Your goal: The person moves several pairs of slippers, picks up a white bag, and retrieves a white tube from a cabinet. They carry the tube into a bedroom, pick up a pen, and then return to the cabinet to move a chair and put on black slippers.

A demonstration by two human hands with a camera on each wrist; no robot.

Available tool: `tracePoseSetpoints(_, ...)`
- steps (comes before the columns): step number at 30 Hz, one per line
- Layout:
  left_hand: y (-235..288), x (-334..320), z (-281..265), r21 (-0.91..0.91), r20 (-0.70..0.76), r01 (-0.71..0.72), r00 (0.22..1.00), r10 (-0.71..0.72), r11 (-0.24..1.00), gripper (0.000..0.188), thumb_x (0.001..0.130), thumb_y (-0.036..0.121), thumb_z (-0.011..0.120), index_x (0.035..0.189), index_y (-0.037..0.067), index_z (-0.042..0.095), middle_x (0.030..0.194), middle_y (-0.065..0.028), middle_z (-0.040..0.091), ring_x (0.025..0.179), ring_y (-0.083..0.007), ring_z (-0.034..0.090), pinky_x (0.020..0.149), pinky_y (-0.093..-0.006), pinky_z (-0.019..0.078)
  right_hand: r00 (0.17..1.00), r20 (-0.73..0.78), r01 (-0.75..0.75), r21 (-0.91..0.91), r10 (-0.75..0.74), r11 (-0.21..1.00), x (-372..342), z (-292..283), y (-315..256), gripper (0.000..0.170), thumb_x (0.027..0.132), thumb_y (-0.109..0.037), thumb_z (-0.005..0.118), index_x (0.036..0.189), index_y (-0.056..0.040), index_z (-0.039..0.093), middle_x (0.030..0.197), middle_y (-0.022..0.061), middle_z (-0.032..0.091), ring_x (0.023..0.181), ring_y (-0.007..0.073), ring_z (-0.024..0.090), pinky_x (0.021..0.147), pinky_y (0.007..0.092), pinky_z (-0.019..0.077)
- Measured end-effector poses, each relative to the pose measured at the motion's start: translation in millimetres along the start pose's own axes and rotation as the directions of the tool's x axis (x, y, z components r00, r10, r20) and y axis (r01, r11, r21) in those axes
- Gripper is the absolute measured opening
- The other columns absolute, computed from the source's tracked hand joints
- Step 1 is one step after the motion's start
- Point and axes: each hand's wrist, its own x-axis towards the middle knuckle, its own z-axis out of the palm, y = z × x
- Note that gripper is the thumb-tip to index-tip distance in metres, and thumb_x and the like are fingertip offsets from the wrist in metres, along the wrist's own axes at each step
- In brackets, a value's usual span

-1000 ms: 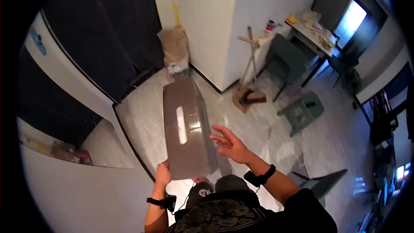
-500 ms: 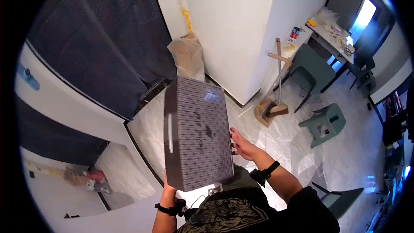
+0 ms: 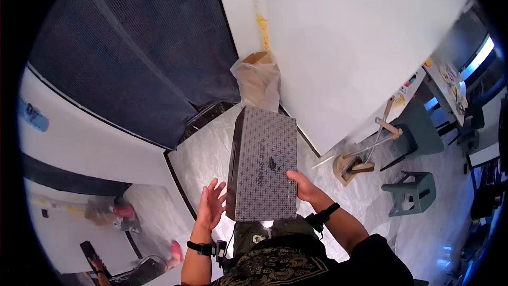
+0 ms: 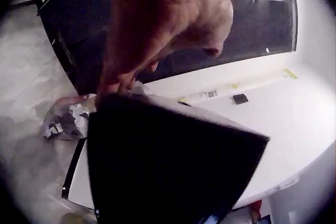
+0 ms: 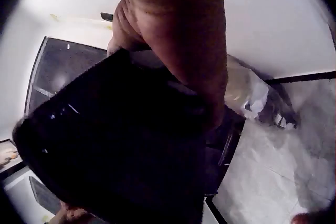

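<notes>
A grey box with a small repeating pattern and dark lettering is held in front of the body, its darker side facing left. My right hand grips the box's right edge, thumb on the patterned face and fingers hidden behind. Beside the dark side, my left hand has its fingers spread, close to the box; contact is hard to tell. In the left wrist view the left hand is above the very dark box. The right wrist view has the right hand against the dark box.
Behind the box, a plastic-wrapped carton stands against the wall. To the right are a broom and dustpan, a green stool, a chair and a table. A dark curtain hangs at left.
The box has turned so its patterned face shows instead of the slotted side. My left hand has come off its lower left edge, and my right hand has moved onto its right edge.
</notes>
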Motion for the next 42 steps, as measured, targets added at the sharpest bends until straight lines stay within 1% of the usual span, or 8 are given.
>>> tracePoseSetpoints(6, 16.3, 98.2, -33.3, 0.531, 0.226, -0.024, 0.967, -0.114, 0.847, 0.105, 0.076, 0.050, 0.065, 0.143, 0.018, -0.010, 0.146, -0.0133, 0.017, 0.119, -0.0245, 0.039, 0.094, -0.0374, 0.0371, 0.986, -0.112, 0.070, -0.373, -0.120, 0.925, 58.6, 9.5, -26.5, 0.093, 0.070, -0.036, 0.074, 0.139, -0.0045, 0.020, 0.132, 0.0100, 0.042, 0.119, 0.0226, 0.043, 0.102, 0.0367, 0.0326)
tracePoseSetpoints(12, 94.6, 181.0, -30.1, 0.296, 0.290, 0.080, 0.942, -0.170, 0.952, 0.097, 0.078, 0.032, 0.065, 0.144, 0.017, -0.004, 0.137, -0.0110, 0.033, 0.092, -0.0176, 0.049, 0.056, -0.0252, 0.0409, 0.963, -0.182, 0.106, -0.418, -0.198, 0.902, 112.4, 48.0, -61.0, 0.106, 0.069, -0.046, 0.073, 0.145, -0.0107, 0.006, 0.145, 0.0099, 0.024, 0.127, 0.0214, 0.032, 0.104, 0.0351, 0.0268)
tracePoseSetpoints(19, 152.1, 283.8, 4.6, 0.080, 0.420, 0.050, 0.904, -0.079, 0.996, 0.097, 0.076, 0.035, 0.069, 0.144, 0.017, 0.003, 0.140, -0.0095, 0.029, 0.125, -0.0243, 0.033, 0.100, -0.0393, 0.0307, 0.789, -0.341, 0.311, -0.497, -0.512, 0.810, 138.9, 48.6, -82.6, 0.102, 0.073, -0.060, 0.062, 0.145, -0.0172, 0.004, 0.148, 0.0103, 0.015, 0.136, 0.0220, 0.013, 0.107, 0.0338, 0.0175)
tracePoseSetpoints(23, 159.3, 328.7, 28.4, -0.007, 0.460, 0.010, 0.888, -0.006, 1.000, 0.099, 0.074, 0.036, 0.070, 0.144, 0.014, 0.003, 0.139, -0.0098, 0.028, 0.126, -0.0246, 0.031, 0.103, -0.0382, 0.0283, 0.618, -0.595, 0.360, -0.367, -0.514, 0.858, 146.9, 69.1, -118.0, 0.105, 0.070, -0.068, 0.057, 0.144, -0.0250, -0.002, 0.151, 0.0076, 0.003, 0.137, 0.0301, 0.009, 0.104, 0.0579, 0.0090)
tracePoseSetpoints(27, 170.8, 386.0, 57.7, 0.002, 0.419, 0.076, 0.905, -0.070, 0.997, 0.097, 0.076, 0.039, 0.068, 0.143, 0.016, 0.003, 0.140, -0.0069, 0.028, 0.126, -0.0234, 0.030, 0.103, -0.0393, 0.0280, 0.757, -0.431, 0.353, -0.361, -0.491, 0.863, 184.4, 46.2, -139.6, 0.093, 0.074, -0.071, 0.049, 0.143, -0.0322, 0.002, 0.150, 0.0018, 0.002, 0.136, 0.0338, 0.008, 0.099, 0.0650, 0.0174)
tracePoseSetpoints(35, 167.6, 444.3, 68.4, -0.030, 0.632, 0.245, 0.756, -0.172, 0.969, 0.086, 0.081, 0.041, 0.063, 0.142, 0.017, 0.009, 0.139, -0.0033, 0.031, 0.124, -0.0201, 0.035, 0.101, -0.0401, 0.0297, 0.377, -0.396, 0.540, -0.640, -0.837, 0.546, 261.3, 83.2, -226.7, 0.104, 0.070, -0.032, 0.073, 0.144, -0.0087, 0.004, 0.144, 0.0127, 0.023, 0.130, 0.0259, 0.027, 0.104, 0.0368, 0.0261)
tracePoseSetpoints(38, 201.3, 476.0, 30.5, 0.362, 0.724, -0.037, 0.641, -0.256, 0.932, 0.070, 0.085, 0.033, 0.061, 0.139, 0.011, 0.022, 0.131, -0.0051, 0.042, 0.116, -0.0208, 0.044, 0.099, -0.0355, 0.0329, 0.257, -0.308, 0.406, -0.825, -0.916, 0.392, 255.0, 107.1, -246.6, 0.108, 0.066, -0.033, 0.075, 0.143, -0.0042, 0.006, 0.143, 0.0159, 0.023, 0.128, 0.0269, 0.030, 0.103, 0.0374, 0.0289)
tracePoseSetpoints(42, 191.1, 593.3, -45.6, 0.784, 0.239, -0.197, 0.971, 0.007, 0.589, 0.059, 0.083, 0.025, 0.062, 0.131, 0.003, 0.035, 0.117, -0.0149, 0.053, 0.107, -0.0236, 0.052, 0.089, -0.0351, 0.0416, 0.194, -0.305, 0.221, -0.912, -0.932, 0.344, 272.3, 157.2, -265.3, 0.110, 0.060, -0.030, 0.079, 0.142, -0.0028, 0.011, 0.139, 0.0166, 0.028, 0.119, 0.0274, 0.039, 0.098, 0.0366, 0.0336)
